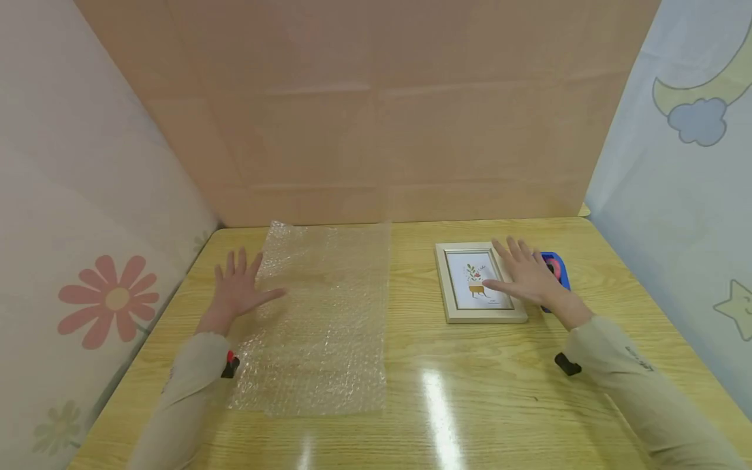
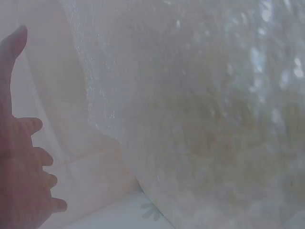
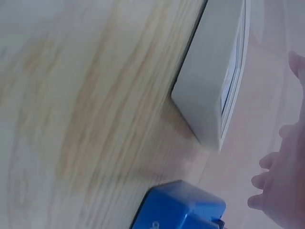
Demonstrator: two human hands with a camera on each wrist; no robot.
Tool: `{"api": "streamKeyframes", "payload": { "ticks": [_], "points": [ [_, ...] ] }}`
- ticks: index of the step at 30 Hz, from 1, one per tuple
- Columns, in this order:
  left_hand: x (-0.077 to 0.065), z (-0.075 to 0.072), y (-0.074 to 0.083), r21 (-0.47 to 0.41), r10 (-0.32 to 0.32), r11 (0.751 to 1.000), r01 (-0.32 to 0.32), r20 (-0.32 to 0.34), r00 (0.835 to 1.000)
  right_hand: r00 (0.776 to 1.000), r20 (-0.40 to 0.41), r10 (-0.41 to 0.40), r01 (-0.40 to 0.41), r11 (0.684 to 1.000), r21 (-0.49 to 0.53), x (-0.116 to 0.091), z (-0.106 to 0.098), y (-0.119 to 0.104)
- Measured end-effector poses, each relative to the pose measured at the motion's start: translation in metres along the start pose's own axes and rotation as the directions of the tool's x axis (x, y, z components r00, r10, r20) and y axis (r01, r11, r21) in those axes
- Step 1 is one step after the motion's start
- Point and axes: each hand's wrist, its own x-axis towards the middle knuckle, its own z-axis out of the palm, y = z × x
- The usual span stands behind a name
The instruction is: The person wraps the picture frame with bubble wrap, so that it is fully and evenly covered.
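My left hand (image 1: 237, 292) is spread with straight fingers over the left edge of a sheet of bubble wrap (image 1: 329, 326), holding nothing. In the left wrist view the bubble wrap (image 2: 200, 105) fills most of the picture, beside the hand (image 2: 24, 157). My right hand (image 1: 529, 277), also spread and holding nothing, overlaps the right side of a pale picture frame (image 1: 457, 314) lying face up with a plant print. A blue tape dispenser (image 1: 564, 274) lies just right of the frame, partly hidden behind that hand. The right wrist view shows the blue dispenser (image 3: 178, 207) near the frame's corner (image 3: 205, 81).
Everything lies on a wood-grain table (image 1: 482, 405). A brown paper-like backdrop (image 1: 376, 117) stands along its far edge. Patterned white sheets close off the left side (image 1: 117, 196) and the right side (image 1: 675, 215).
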Motion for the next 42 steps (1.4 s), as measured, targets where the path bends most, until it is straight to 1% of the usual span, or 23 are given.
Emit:
{"api": "streamKeyframes", "payload": {
  "ticks": [2, 4, 7, 9, 11, 14, 18, 20, 23, 28, 30, 33, 37, 39, 42],
  "points": [
    [-0.002, 0.000, -0.004, -0.016, -0.005, 1.000, 0.005, -0.003, 1.000, 1.000, -0.004, -0.019, 0.019, 0.999, 0.030, 0.002, 0.001, -0.004],
    [-0.005, 0.001, -0.008, -0.039, -0.007, 0.999, 0.007, -0.001, 1.000, 0.999, -0.003, -0.042, 0.042, 0.995, 0.090, 0.003, 0.003, -0.010],
    [-0.008, 0.001, -0.013, -0.101, -0.011, 0.995, 0.012, 0.014, 1.000, 0.996, -0.002, -0.090, 0.088, 0.978, 0.187, 0.006, 0.010, -0.018],
    [-0.011, 0.001, -0.015, -0.141, -0.013, 0.990, 0.015, 0.021, 1.000, 0.993, 0.002, -0.117, 0.112, 0.955, 0.276, 0.008, 0.014, -0.025],
    [-0.013, 0.000, -0.017, -0.170, -0.016, 0.985, 0.022, 0.037, 0.999, 0.990, 0.000, -0.140, 0.132, 0.931, 0.340, 0.009, 0.020, -0.033],
    [-0.016, 0.000, -0.021, -0.194, -0.009, 0.981, 0.018, 0.046, 0.999, 0.987, -0.009, -0.162, 0.149, 0.884, 0.443, 0.012, 0.024, -0.049],
    [-0.019, 0.002, -0.028, -0.207, 0.018, 0.978, -0.007, 0.048, 0.999, 0.983, -0.033, -0.178, 0.169, 0.838, 0.519, 0.017, 0.030, -0.074],
    [-0.020, 0.004, -0.030, -0.220, 0.020, 0.976, -0.007, 0.057, 0.998, 0.982, -0.035, -0.185, 0.174, 0.820, 0.546, 0.020, 0.033, -0.087],
    [-0.022, 0.005, -0.032, -0.261, 0.019, 0.965, -0.001, 0.067, 0.998, 0.982, -0.018, -0.190, 0.163, 0.787, 0.596, 0.025, 0.038, -0.105],
    [-0.024, 0.008, -0.034, -0.307, 0.022, 0.952, -0.002, 0.062, 0.998, 0.980, -0.001, -0.201, 0.154, 0.744, 0.650, 0.039, 0.049, -0.130],
    [-0.025, 0.010, -0.034, -0.321, 0.017, 0.947, 0.008, 0.075, 0.997, 0.980, -0.001, -0.198, 0.148, 0.730, 0.667, 0.044, 0.055, -0.138],
    [-0.026, 0.012, -0.035, -0.336, -0.004, 0.941, 0.041, 0.110, 0.994, 0.987, 0.002, -0.159, 0.114, 0.714, 0.691, 0.051, 0.064, -0.148],
    [-0.028, 0.015, -0.037, -0.350, -0.030, 0.934, 0.076, 0.134, 0.990, 0.997, 0.001, -0.079, 0.054, 0.695, 0.717, 0.058, 0.074, -0.160],
    [-0.028, 0.017, -0.038, -0.351, -0.038, 0.933, 0.083, 0.133, 0.990, 0.999, -0.006, -0.045, 0.035, 0.676, 0.736, 0.061, 0.077, -0.166],
    [-0.029, 0.019, -0.039, -0.354, -0.031, 0.933, 0.070, 0.115, 0.993, 1.000, 0.007, 0.011, -0.012, 0.622, 0.783, 0.064, 0.082, -0.172]
  ]
}}
